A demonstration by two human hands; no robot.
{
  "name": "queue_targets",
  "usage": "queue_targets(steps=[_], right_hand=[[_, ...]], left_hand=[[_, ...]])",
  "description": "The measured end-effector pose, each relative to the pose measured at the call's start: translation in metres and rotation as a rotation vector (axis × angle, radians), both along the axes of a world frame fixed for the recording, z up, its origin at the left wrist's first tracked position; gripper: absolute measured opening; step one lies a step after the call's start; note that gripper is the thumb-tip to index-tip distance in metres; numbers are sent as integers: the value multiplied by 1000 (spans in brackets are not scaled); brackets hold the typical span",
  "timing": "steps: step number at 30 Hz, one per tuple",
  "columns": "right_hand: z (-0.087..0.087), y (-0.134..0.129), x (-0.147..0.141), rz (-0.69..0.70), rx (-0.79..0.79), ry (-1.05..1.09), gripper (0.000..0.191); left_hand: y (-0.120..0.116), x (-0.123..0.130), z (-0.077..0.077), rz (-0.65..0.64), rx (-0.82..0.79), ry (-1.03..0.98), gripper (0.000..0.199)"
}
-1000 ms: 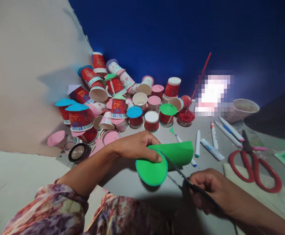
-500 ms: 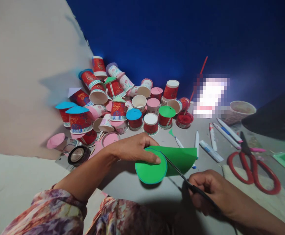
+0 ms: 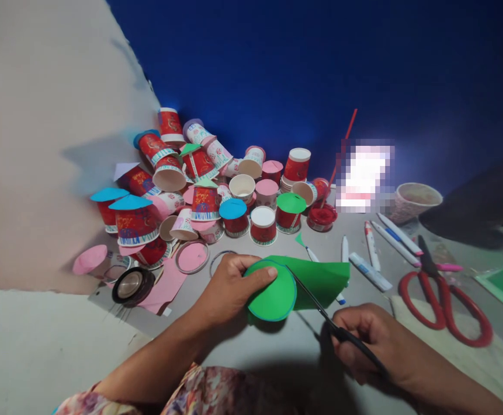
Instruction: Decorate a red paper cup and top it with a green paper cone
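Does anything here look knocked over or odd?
Yes. The pink-topped cup at far left lies on its side, and so does a red cup behind the red tub, while others, like the green-topped cup, stand. A bright patch by the wall is blurred into blocks. Nothing seems wrong with the green paper.

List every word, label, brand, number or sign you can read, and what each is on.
Nothing reads clearly enough to quote.
Red cup under the front blue cone: gold and blue marks, too blurred.
White-and-blue pen: print too small.
Red-marked white pen: print too small.
Red pot: any label too small.
Bright patch: pixelated.
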State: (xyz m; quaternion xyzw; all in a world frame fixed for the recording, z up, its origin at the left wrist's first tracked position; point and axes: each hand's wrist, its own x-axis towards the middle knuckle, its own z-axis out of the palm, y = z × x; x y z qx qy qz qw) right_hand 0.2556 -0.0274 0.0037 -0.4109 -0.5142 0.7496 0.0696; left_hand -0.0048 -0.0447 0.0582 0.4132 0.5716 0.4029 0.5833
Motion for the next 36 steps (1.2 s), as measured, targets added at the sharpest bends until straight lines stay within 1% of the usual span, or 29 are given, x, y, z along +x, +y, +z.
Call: queue_targets(steps=[4,8,18,27,30,36], right_hand=[[7,0,-4,7,18,-3,27],[8,1,-5,6,25,-4,29],[0,1,-1,5,5,17,36],[-8,1,4,1,-8,39,23],[-5,0,4,16,12,22,24],[8,2,3,59,46,43,37]], left_hand=[[2,-1,6,-59,8,51,40],[4,-1,7,-88,18,67,38],[6,-2,3,-88,-26,62,38],[8,-2,4,-89,-47,62,36],[9,-2,8,-126,-50,89,34],[12,-2,14,-190,-49,131,30]])
